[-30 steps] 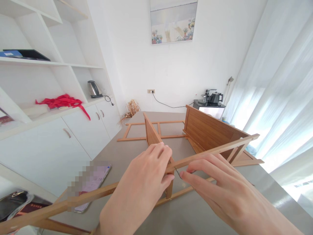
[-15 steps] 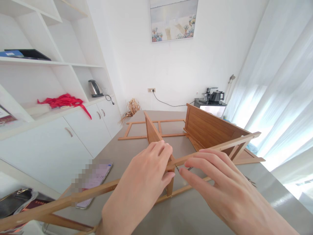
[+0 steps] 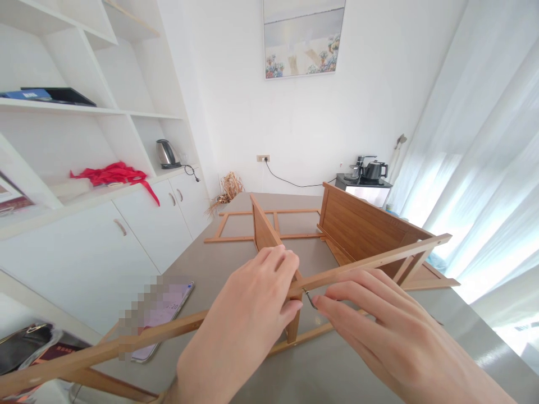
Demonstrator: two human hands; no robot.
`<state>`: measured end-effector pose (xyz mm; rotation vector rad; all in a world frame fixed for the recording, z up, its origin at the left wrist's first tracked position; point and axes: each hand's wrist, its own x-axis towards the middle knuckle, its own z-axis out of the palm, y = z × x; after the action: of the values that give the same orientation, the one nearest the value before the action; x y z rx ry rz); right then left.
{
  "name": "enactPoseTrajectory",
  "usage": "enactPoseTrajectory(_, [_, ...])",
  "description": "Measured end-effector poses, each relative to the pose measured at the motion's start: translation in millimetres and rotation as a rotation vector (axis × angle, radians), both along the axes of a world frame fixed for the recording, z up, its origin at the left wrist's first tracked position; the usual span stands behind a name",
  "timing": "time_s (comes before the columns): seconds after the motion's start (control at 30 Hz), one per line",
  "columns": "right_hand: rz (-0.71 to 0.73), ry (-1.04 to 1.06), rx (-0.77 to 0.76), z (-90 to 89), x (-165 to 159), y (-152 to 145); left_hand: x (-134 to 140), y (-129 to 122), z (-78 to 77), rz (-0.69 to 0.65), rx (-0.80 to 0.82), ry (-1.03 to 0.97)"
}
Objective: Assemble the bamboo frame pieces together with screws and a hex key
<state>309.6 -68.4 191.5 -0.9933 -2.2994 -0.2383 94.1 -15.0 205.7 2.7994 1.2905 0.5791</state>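
Observation:
My left hand (image 3: 242, 320) is closed around the joint where a wooden shelf panel (image 3: 264, 224) meets the long wooden rail (image 3: 370, 261) of a frame lying on its side. Its thumb presses near the short crosspiece (image 3: 292, 327). Between the thumb and fingers of my right hand (image 3: 391, 336) is a thin, bent metal hex key (image 3: 311, 301). The key's tip meets a small brass-coloured fastener in the rail's side, just right of my left thumb. Part of the key is hidden by my fingers.
The frame stands on a grey table (image 3: 189, 264). A larger wooden panel (image 3: 362, 219) rises at the right. A phone (image 3: 168, 303) lies at the left, behind the near rail (image 3: 168, 328). White cabinets (image 3: 138, 224) line the left wall; a curtain (image 3: 475, 140) hangs at right.
My right hand has shifted slightly down and right, its fingers drawn closer together on the hex key, which shows more clearly. My left hand keeps its hold on the joint.

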Motion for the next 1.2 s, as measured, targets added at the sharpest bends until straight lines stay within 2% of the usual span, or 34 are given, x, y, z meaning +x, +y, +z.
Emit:
enactPoseTrajectory(0.9, [0.066, 0.048, -0.024, 1.8, 3.6, 3.1, 0.6, 0.8, -2.9, 0.008, -0.007, 0.001])
enactPoseTrajectory(1.2, [0.024, 0.029, 0.025, 4.8, -0.4, -0.8, 1.1, 0.8, -2.7, 0.012, -0.005, 0.002])
